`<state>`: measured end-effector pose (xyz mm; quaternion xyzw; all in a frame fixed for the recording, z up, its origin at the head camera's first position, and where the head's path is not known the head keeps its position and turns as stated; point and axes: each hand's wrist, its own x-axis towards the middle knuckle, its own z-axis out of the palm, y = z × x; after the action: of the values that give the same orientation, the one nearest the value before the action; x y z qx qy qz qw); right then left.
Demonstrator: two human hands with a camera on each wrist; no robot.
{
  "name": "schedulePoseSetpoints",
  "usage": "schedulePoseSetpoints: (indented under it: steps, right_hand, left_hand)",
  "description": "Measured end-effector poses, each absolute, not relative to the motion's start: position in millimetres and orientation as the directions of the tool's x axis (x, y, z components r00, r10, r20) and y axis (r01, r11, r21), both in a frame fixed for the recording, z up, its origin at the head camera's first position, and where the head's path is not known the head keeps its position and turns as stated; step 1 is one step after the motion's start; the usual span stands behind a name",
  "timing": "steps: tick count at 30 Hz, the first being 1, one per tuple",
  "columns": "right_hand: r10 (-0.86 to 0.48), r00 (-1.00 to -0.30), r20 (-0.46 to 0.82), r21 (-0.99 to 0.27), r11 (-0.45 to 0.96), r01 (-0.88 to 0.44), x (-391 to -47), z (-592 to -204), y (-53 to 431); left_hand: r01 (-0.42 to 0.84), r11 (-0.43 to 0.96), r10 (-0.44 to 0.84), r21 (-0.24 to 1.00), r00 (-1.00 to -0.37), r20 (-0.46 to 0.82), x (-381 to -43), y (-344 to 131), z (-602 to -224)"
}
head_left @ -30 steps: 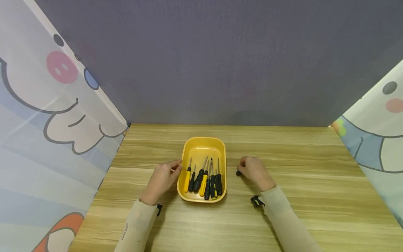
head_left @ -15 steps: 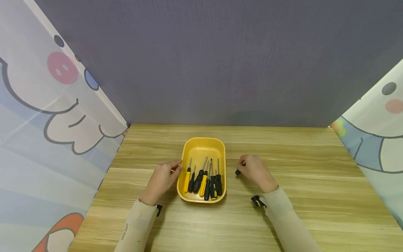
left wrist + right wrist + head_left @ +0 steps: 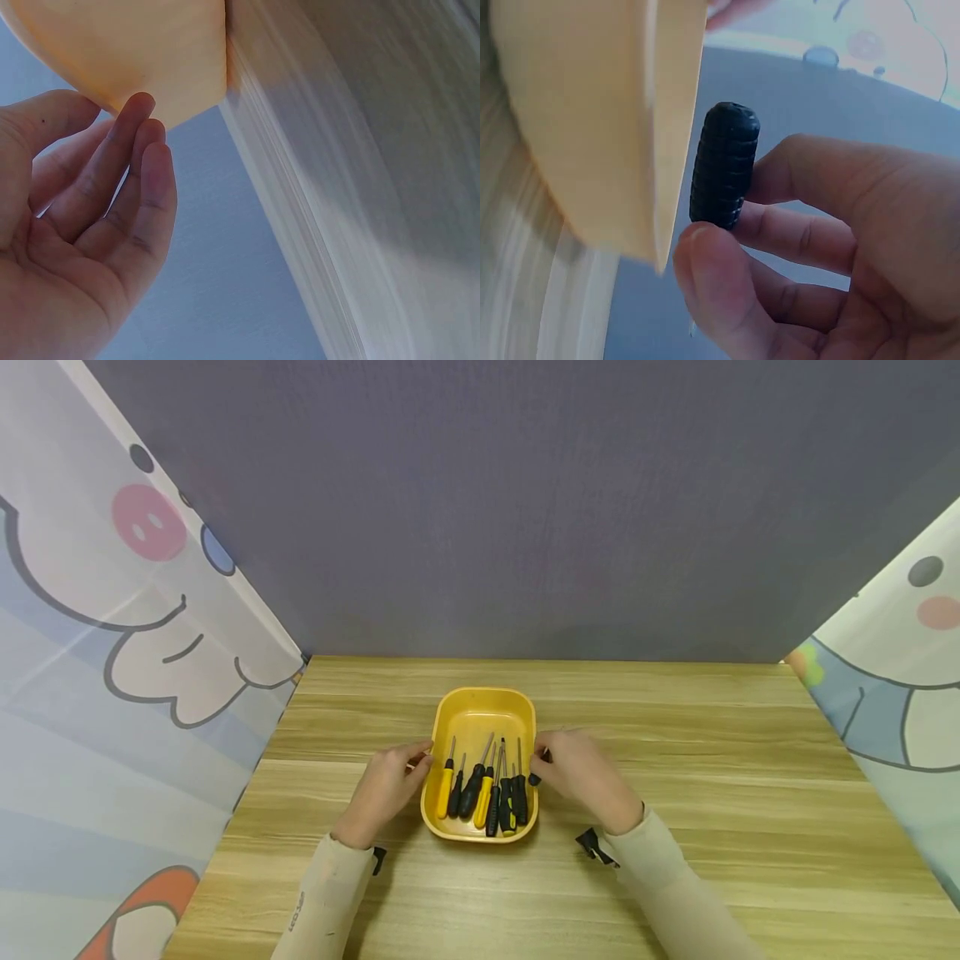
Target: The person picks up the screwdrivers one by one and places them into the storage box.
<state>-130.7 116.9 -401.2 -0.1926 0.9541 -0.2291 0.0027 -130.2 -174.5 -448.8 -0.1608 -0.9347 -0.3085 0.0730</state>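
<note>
A yellow tray (image 3: pixel 480 702) holds several screwdrivers with black or yellow handles, such as a yellow-handled screwdriver (image 3: pixel 445 793). My left hand (image 3: pixel 388 785) is at the tray's left rim. In the left wrist view its thumb and fingers (image 3: pixel 139 112) pinch that rim. At the opposite side, my right hand (image 3: pixel 581 768) pinches a screwdriver (image 3: pixel 724 165) by its ribbed black handle. The handle is close beside the tray's right wall. In the right wrist view the fingers and thumb hide most of its shaft, though a thin bit shows below.
The tray stands on a wood-grain table (image 3: pixel 675 718). A grey panel (image 3: pixel 525 527) rises behind the table. Cartoon-printed cloths hang at both sides. A black strap piece (image 3: pixel 596 845) shows by the right wrist.
My right hand has moved left with the screwdriver, from the table right of the tray to the tray's right rim. My left hand has stayed in place.
</note>
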Motion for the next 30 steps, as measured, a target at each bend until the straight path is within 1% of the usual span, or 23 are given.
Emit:
schedulePoseSetpoints:
  steps: [8, 13, 17, 24, 30]
  right_hand:
    - [-0.482, -0.872, 0.091, -0.453, 0.759, -0.467, -127.2, -407.0, 81.7]
    - [-0.553, -0.829, 0.088, -0.426, 0.731, -0.533, -123.3, -418.7, 66.0]
    - [-0.585, -0.807, 0.082, -0.415, 0.716, -0.561, -121.9, -427.4, 58.7]
    - [-0.597, -0.801, 0.031, -0.422, 0.719, -0.552, -117.9, -434.9, 54.8]
    - [-0.606, -0.794, 0.054, -0.411, 0.711, -0.571, -116.0, -435.9, 56.0]
  left_hand:
    - [0.351, 0.757, 0.261, 0.552, -0.936, 0.237, -131.0, -173.4, -447.9]
    - [0.354, 0.754, 0.264, 0.554, -0.935, 0.238, -131.3, -172.5, -448.2]
    - [0.359, 0.752, 0.265, 0.552, -0.933, 0.245, -131.8, -172.5, -448.8]
    - [0.370, 0.750, 0.270, 0.548, -0.928, 0.256, -130.9, -172.7, -449.2]
    - [0.368, 0.752, 0.271, 0.547, -0.929, 0.253, -131.6, -172.0, -449.8]
